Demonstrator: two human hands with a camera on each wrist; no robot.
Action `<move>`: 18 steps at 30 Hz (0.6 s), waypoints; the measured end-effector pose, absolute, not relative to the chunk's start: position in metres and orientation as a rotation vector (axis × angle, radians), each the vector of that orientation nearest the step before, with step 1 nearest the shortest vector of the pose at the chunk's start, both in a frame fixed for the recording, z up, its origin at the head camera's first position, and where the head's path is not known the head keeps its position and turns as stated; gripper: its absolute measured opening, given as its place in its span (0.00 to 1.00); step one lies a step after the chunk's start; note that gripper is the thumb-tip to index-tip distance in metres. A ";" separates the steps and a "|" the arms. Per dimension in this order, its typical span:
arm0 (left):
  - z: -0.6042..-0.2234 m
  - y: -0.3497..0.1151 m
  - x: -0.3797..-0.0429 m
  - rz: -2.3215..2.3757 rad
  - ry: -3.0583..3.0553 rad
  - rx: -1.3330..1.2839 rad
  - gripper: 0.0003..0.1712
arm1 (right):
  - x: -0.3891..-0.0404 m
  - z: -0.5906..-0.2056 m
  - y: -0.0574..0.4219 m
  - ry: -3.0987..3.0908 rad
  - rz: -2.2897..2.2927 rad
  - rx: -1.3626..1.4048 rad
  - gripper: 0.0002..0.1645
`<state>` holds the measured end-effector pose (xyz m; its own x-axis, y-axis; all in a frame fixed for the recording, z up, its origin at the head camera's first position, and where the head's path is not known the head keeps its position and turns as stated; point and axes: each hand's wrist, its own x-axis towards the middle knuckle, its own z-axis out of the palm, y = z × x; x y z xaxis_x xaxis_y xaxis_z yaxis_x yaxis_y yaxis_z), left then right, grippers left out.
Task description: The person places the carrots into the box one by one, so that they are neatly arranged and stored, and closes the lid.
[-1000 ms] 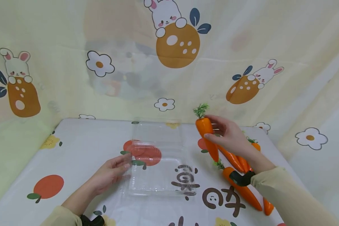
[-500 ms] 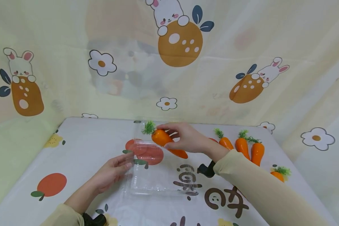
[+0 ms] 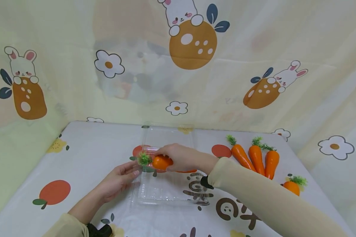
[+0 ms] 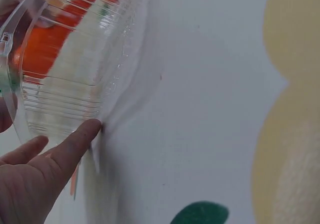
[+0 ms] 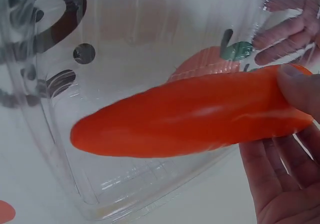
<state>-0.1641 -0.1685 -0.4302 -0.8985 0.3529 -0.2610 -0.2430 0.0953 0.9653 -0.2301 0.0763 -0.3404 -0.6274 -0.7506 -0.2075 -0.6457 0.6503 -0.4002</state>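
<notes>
My right hand [image 3: 182,157] holds an orange carrot [image 3: 162,162] with a green leafy top over the clear plastic clamshell box [image 3: 169,197]. In the right wrist view the carrot [image 5: 185,116] lies lengthwise above the base, its thick end between thumb and fingers and its tip free. The box's lid [image 3: 169,133] is folded back toward the wall. My left hand [image 3: 114,182] is at the box's left side, fingers fairly straight. One fingertip touches the ribbed plastic wall [image 4: 62,102] in the left wrist view.
Three carrots [image 3: 256,154] lie together on the right of the table [image 3: 98,148]. Another carrot [image 3: 292,187] nearer the right edge is partly hidden by my right sleeve [image 3: 261,194]. A patterned cloth [image 3: 136,98] hangs behind the table.
My right hand has carried the carrot left from beside the other carrots, then lowered it over the box base, turning it nearly level. The left hand has stayed at the box's side.
</notes>
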 end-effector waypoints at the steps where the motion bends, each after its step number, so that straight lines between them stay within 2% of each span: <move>1: -0.430 -0.168 -0.164 1.853 1.953 0.105 0.36 | -0.230 -0.341 0.075 2.516 -0.393 -1.101 0.31; 10: -0.428 -0.168 -0.165 1.863 1.942 0.119 0.38 | -0.227 -0.350 0.066 2.559 -0.174 -1.019 0.33; 18: -0.430 -0.167 -0.164 1.852 1.963 0.096 0.37 | -0.225 -0.362 0.056 2.576 0.101 -1.087 0.31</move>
<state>-0.1640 -0.1669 -0.4298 -0.9021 0.3418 -0.2635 -0.2431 0.1019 0.9646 -0.2254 0.0564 -0.3621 -0.6482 -0.6825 -0.3377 -0.7069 0.7042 -0.0663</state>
